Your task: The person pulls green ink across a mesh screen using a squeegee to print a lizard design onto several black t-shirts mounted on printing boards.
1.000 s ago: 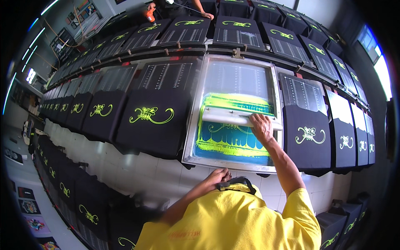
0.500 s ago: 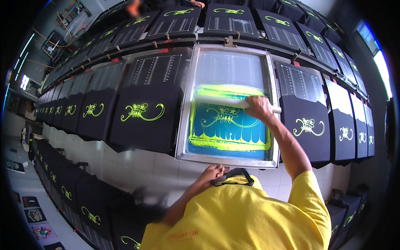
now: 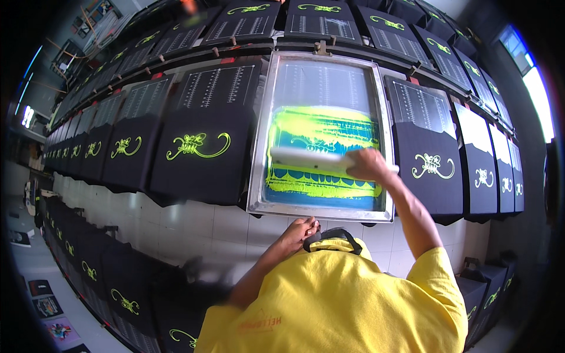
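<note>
The right grip [image 3: 368, 165] is clasping the white squeegee [image 3: 311, 159], likely needing even pressure; the left grip [image 3: 302, 230] is curling, contents unclear.

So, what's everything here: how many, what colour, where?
Screen: one, silver and teal, centre
Squeegee: one, whitish, across the screen
Ink: several smears, yellow-green, on the screen
Cloths: many, black with yellow-green designs, rows around
Ruled panels: many, dark with white marks, beside cloths
Pictures: several, multicoloured, lower left
Blurred object: one, orange, top edge
Window: one, pale, upper right
Shirt: one, yellow, on the person
Left hand: one, bare, near the screen
Right hand: one, bare, gripping the squeegee
</note>
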Motion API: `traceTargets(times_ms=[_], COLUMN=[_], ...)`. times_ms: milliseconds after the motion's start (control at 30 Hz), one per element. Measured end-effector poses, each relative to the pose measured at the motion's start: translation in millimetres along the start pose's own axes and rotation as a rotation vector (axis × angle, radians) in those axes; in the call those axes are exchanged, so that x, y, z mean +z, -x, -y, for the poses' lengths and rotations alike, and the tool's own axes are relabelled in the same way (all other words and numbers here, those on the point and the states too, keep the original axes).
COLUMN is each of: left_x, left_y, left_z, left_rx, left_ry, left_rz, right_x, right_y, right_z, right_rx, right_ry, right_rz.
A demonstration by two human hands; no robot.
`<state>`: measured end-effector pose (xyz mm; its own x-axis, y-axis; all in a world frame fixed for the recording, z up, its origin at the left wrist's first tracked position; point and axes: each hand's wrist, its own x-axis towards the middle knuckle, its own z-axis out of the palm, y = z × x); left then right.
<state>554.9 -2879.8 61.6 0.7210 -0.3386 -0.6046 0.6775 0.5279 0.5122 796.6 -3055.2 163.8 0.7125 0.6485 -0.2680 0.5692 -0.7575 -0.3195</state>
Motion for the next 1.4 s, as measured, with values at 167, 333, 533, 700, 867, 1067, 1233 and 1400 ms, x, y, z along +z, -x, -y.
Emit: traceTargets(times_ms=[167, 333, 533, 700, 867, 1067, 1233, 1400], left_x=[1, -12, -21, -15, -15, -12, 4, 18], left_y=[-2, -5, -16, -11, -11, -11, 7, 59], left_z=[2, 2, 6, 3, 4, -5, -10, -100], left_rx=[0.022, -0.057, -0.063, -0.045, -0.054, -0.108, 0.092, 0.976], left_ry=[0.004, 0.098, 0.108, 0.104, 0.146, 0.187, -0.195, -1.406], left_rz=[-0.020, 0.093, 0.131, 0.134, 0.114, 0.145, 0.031, -0.397], right_x=[88, 34, 46, 76, 61, 63, 59, 59], right_y=[76, 51, 78, 84, 63, 73, 67, 70], right_z=[28, 29, 38, 36, 30, 36, 32, 31], right_rx=[-0.215, -0.112, -0.106, -0.106, -0.122, -0.078, -0.058, -0.113], right_ry=[0.259, 0.065, 0.065, 0.190, 0.165, 0.175, 0.136, 0.157], right_rz=[-0.448, -0.322, -0.266, -0.288, -0.315, -0.209, -0.173, -0.242])
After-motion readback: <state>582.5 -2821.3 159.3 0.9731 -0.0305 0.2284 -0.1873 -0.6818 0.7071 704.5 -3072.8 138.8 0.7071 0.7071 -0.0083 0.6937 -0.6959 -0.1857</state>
